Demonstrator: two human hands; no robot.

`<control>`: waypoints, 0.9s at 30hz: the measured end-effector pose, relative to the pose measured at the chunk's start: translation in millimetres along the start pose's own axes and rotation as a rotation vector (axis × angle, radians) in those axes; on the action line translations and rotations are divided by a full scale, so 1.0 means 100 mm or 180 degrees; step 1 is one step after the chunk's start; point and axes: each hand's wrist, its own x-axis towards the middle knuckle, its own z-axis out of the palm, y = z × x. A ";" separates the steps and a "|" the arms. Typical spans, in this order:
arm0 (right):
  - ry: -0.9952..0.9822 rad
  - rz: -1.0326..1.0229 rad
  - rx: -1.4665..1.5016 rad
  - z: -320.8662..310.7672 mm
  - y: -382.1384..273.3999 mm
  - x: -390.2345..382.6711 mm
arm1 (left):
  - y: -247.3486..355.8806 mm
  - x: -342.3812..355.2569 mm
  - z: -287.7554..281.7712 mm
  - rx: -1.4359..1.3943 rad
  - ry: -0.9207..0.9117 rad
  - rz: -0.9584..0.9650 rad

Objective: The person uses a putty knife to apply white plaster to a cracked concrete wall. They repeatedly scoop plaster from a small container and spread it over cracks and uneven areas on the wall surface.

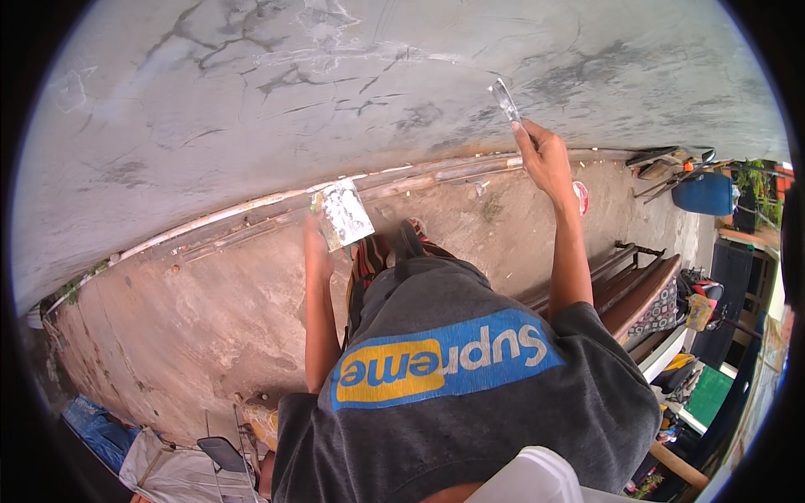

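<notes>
My right hand (545,159) is closed round the handle of a putty knife (505,101), its flat blade raised close to the grey wall (402,75). Whether the blade touches the wall I cannot tell. Lower and to the left, my left hand (315,247), blurred by motion, grips the edge of a small square board (346,214). White paste is smeared over the board's upper face. Dark cracks and patches mark the wall, along with white streaks near its top middle.
Pipes (453,174) run along the wall's foot. A red-and-white round tub (580,197) stands on the concrete floor (210,335) right of my right forearm. Further right are a brown wooden bench (646,293) and a blue barrel (703,194). Blue cloth (96,436) lies at lower left.
</notes>
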 end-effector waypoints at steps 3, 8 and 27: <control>-0.0131 -0.0258 0.0562 0.44 -0.19 -0.22 | -0.19 0.02 0.02 0.0073 -0.0319 -0.0054; 0.0435 -0.0379 0.2264 0.90 -0.32 -0.16 | -0.03 0.19 -0.06 0.0470 -0.0588 0.0132; 0.0750 -0.1510 -0.2746 -0.51 -0.50 0.08 | -0.25 0.03 0.07 0.0444 -0.0499 0.0019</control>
